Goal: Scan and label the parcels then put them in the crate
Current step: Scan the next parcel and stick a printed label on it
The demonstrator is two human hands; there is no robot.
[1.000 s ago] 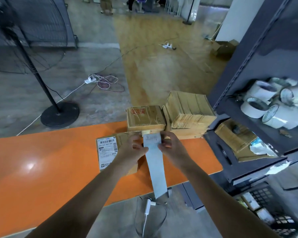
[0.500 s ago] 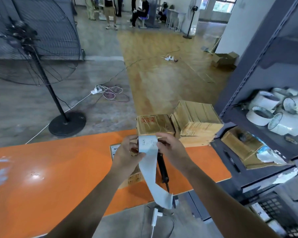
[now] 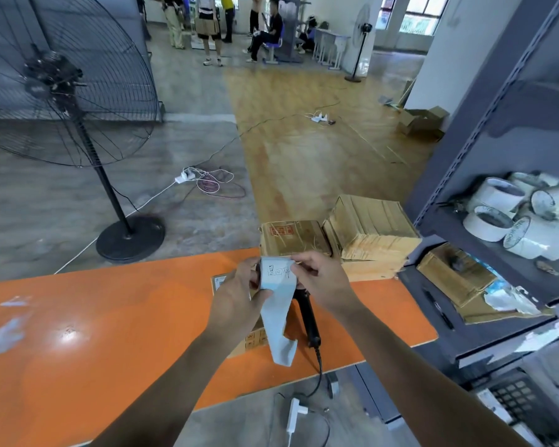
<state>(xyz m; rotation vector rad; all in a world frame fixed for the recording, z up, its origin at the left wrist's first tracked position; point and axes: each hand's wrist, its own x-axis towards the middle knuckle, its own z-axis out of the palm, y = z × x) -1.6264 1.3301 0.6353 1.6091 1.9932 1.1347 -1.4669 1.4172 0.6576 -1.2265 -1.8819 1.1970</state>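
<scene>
Big orange desk (image 3: 110, 317) is taking up most of the room in front of this person, with a huge floor fan (image 3: 55, 85) standing behind it on the left and a grey shelf rack (image 3: 465, 188) sitting at its right end. Taped cardboard parcels (image 3: 371, 230) are piling up along the desk's far edge. One more parcel (image 3: 254, 340) is lying flat right under the hands. Left hand (image 3: 236, 298) and right hand (image 3: 323, 282) are both pinching the top of a long pale label strip (image 3: 276, 304), which is dangling over that parcel. Black scanner (image 3: 307, 317) is lying just beside it. Dark crate (image 3: 517, 395) is sitting low by the rack.
</scene>
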